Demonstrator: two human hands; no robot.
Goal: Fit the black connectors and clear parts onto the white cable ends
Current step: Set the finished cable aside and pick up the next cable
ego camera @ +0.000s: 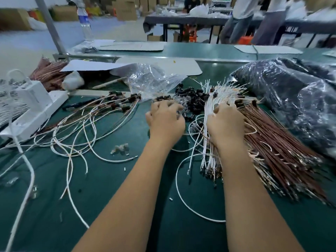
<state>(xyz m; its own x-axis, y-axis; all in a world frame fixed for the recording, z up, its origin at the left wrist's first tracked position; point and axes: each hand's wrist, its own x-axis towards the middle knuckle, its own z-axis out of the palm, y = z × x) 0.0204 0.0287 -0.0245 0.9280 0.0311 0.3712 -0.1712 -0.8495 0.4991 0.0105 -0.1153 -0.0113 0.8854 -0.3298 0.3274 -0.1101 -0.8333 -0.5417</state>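
Green mat (112,206) underfoot of everything; two bare forearms reach forward over it. Loose white cables (76,135) loop across the near left and centre of the mat, some ending in fitted black connectors at upper left.

Left hand (166,120): back up, fingers curled down at the edge of the clear parts (182,104). Whether it holds one, cannot tell; fingertips are hidden.

Right hand (226,122): resting on the white cable bundle (211,110), fingers curled over it where it meets the brown wire bundle (276,142). Grip looks narrow, but which strands are actually held cannot be made out.

Between and just beyond the hands: heap of black connectors (194,99), clear parts touching its left side. White cable ends fan up and out past the right hand.

Left: white power strip (36,110) with a plugged adapter. Beyond the heap: crumpled clear bag (151,79). Right: large dark plastic bag (291,95). Far left: second brown wire bundle (49,73) under a white sheet (94,65).

Far: water bottle (85,24), tables, people, cartons, all blurred.
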